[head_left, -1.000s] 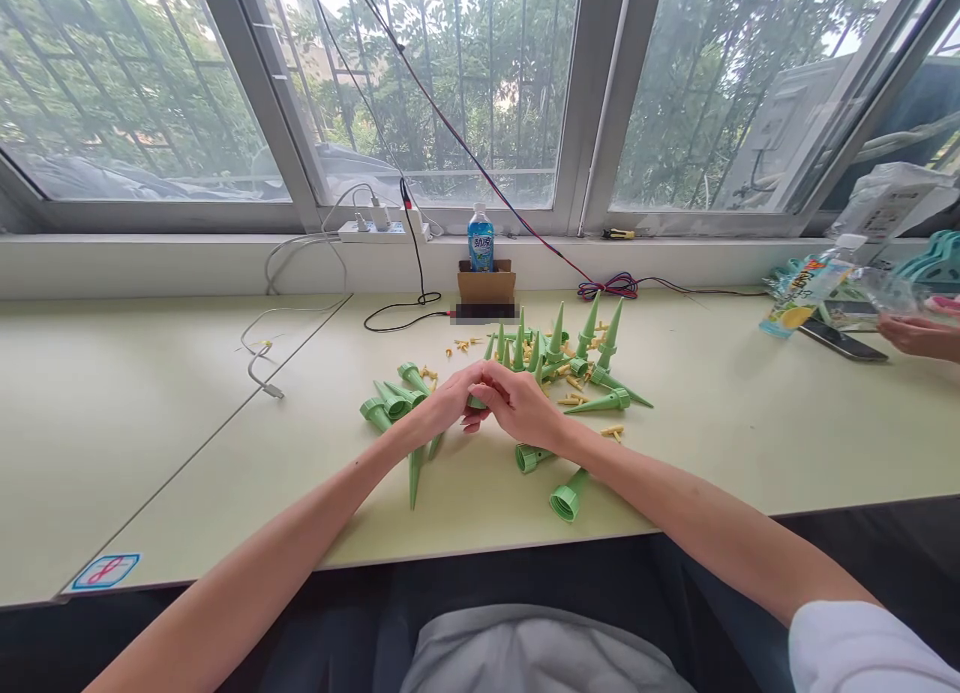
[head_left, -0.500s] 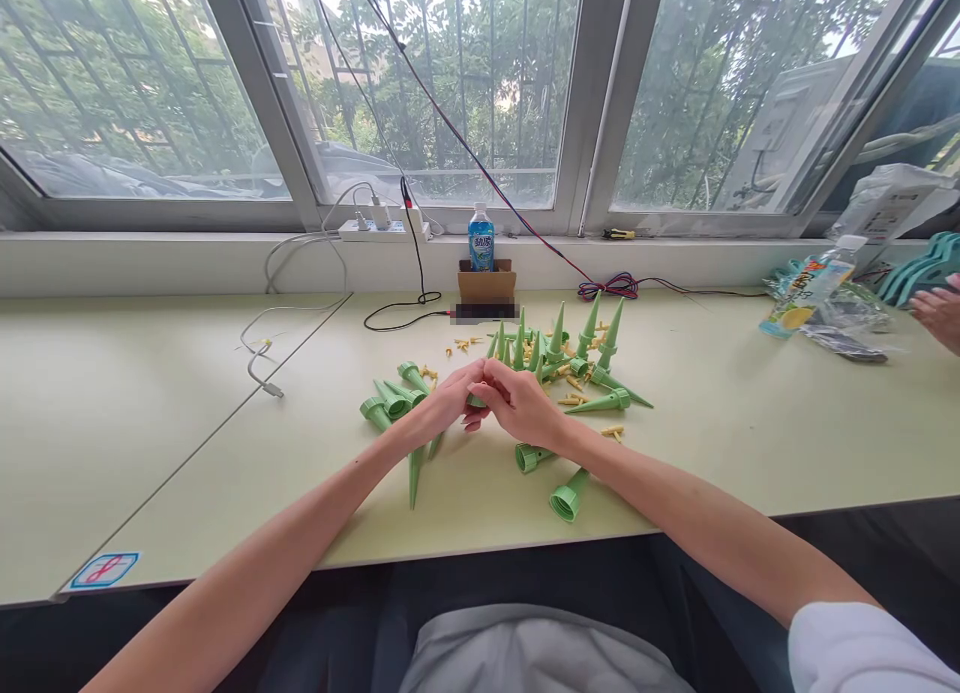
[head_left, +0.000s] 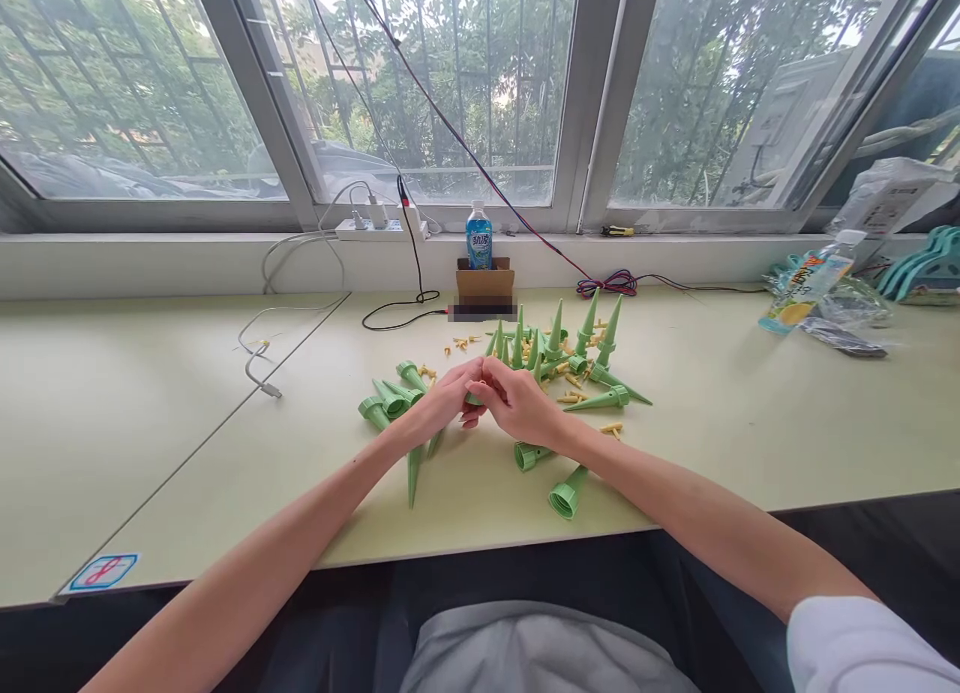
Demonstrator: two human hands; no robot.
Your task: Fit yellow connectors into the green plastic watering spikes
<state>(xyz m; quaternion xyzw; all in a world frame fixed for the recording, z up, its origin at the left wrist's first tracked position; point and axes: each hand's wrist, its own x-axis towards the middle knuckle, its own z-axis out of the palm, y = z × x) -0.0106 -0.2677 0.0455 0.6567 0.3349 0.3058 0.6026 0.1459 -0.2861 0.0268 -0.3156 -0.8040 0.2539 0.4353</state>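
Observation:
My left hand [head_left: 441, 401] and my right hand [head_left: 516, 401] meet over the pale green table [head_left: 150, 423], fingers curled together around a green plastic cone spike [head_left: 472, 400] that is mostly hidden. Left of my hands lies a small heap of green cones [head_left: 390, 400]; one long cone [head_left: 414, 473] points toward me. Behind my hands several cones stand upright [head_left: 555, 338] among scattered small yellow pieces [head_left: 574, 383]. Two more cones [head_left: 568, 493] lie under my right wrist.
A blue-labelled bottle [head_left: 479, 239] stands in a small cardboard box [head_left: 484, 283] by the window. Cables [head_left: 262, 368] and a power strip [head_left: 379, 230] lie at the back left. Bags, a drink pouch [head_left: 806, 288] and teal hangers [head_left: 926, 263] sit far right.
My hands stay clasped on the cone. The other person's hand at the far right has pulled back out of view.

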